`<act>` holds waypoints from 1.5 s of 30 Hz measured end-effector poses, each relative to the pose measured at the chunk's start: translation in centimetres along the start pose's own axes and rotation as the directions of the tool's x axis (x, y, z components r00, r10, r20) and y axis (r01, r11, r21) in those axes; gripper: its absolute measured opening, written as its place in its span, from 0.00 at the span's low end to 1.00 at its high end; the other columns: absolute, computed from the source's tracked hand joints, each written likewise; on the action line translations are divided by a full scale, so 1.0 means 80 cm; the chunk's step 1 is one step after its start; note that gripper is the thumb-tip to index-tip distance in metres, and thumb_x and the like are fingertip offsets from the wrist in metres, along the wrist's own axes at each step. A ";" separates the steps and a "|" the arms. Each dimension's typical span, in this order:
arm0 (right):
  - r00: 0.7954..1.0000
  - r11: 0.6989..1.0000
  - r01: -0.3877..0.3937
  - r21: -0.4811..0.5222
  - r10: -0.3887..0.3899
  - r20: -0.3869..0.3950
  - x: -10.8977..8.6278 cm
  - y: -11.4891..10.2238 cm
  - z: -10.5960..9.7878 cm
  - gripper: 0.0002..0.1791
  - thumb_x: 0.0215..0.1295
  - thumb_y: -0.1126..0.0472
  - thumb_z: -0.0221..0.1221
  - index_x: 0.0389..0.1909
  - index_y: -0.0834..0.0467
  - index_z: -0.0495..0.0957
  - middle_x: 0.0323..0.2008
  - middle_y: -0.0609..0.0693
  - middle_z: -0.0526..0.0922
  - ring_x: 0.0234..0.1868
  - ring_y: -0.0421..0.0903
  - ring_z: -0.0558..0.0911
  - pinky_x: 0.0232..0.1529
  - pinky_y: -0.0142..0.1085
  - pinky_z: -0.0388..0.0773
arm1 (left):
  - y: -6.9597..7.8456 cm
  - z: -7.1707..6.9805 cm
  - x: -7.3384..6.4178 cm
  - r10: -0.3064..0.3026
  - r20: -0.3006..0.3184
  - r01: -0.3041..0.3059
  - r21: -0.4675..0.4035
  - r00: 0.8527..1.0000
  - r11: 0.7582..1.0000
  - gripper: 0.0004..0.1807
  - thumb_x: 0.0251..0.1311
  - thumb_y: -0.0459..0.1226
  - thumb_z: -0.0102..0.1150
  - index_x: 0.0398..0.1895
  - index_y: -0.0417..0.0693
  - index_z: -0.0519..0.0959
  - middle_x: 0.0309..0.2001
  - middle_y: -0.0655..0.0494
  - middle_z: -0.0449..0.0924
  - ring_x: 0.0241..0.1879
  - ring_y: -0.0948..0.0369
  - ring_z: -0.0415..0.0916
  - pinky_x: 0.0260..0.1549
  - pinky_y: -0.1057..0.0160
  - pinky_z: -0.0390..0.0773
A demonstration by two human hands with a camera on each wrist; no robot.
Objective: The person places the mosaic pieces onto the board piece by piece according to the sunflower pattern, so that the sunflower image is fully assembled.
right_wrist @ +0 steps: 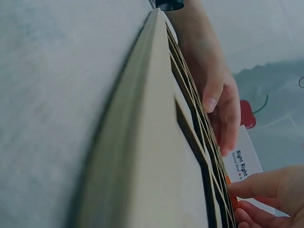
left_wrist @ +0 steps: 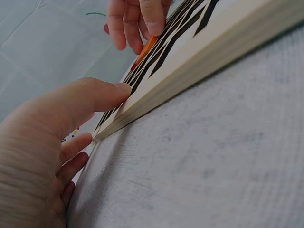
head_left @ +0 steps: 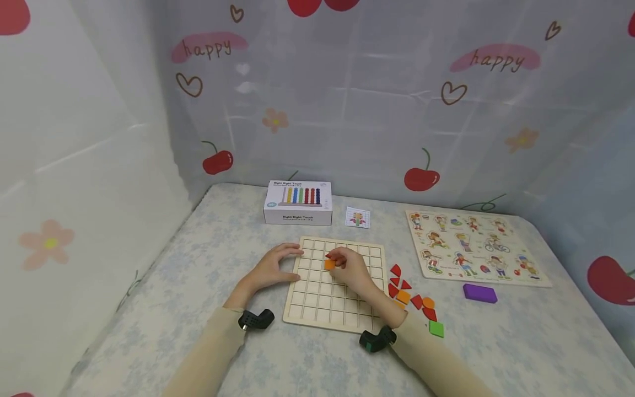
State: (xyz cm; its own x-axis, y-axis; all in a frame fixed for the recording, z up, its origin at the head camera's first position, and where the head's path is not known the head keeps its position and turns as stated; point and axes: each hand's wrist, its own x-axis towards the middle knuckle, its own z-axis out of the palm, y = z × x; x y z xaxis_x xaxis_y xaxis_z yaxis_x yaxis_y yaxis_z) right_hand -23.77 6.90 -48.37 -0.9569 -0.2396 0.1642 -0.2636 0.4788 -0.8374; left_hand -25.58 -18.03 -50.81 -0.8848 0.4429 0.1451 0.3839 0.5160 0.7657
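A wooden grid board lies flat on the table, marked off in square cells. My left hand is at its left side; the thumb rests on the rim and the fingers stretch toward the far left corner. Over the upper middle cells, my right hand pinches an orange square tile between thumb and fingers, low at the board's surface. A small red piece shows just beyond this tile, partly hidden by the fingers. In the right wrist view only the orange tile's edge shows.
Right of the board lie loose red pieces, orange pieces and a green square. Behind stand a white box and a small pattern card. A picture puzzle board and purple block lie farther right.
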 end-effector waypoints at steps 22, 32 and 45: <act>0.996 1.000 0.019 0.025 -0.017 -0.088 -0.005 0.013 -0.023 0.12 0.57 0.72 0.62 0.43 0.65 0.80 0.36 0.58 0.83 0.36 0.46 0.80 0.36 0.27 0.76 | 0.007 0.006 0.003 0.001 0.000 -0.001 0.025 1.000 1.000 0.33 0.46 0.44 0.73 0.60 0.54 0.75 0.68 0.54 0.66 0.70 0.48 0.58 0.68 0.40 0.57; 0.993 0.998 0.010 -0.055 -0.016 -0.117 -0.029 0.030 -0.083 0.14 0.58 0.72 0.62 0.46 0.68 0.79 0.37 0.61 0.84 0.37 0.51 0.81 0.38 0.29 0.77 | 0.007 0.007 0.004 0.003 0.004 -0.003 0.024 1.000 1.000 0.33 0.46 0.43 0.73 0.60 0.53 0.75 0.68 0.53 0.66 0.70 0.48 0.58 0.68 0.40 0.58; 0.983 0.969 -0.167 -0.182 0.150 -0.102 -0.097 0.061 -0.182 0.17 0.60 0.68 0.62 0.50 0.65 0.76 0.41 0.60 0.84 0.38 0.48 0.81 0.36 0.22 0.76 | 0.003 0.002 0.001 0.006 -0.006 -0.006 0.025 1.000 1.000 0.34 0.46 0.43 0.73 0.60 0.52 0.75 0.68 0.52 0.65 0.70 0.47 0.57 0.67 0.40 0.58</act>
State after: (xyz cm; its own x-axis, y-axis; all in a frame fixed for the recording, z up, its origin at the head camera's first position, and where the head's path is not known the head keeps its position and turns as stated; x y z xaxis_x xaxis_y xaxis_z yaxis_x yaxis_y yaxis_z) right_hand -19.42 23.37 -46.15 -0.9930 -0.0772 0.0889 -0.1177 0.6575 -0.7442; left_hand -25.51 -17.79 -50.74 -0.8841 0.4416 0.1531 0.3955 0.5321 0.7487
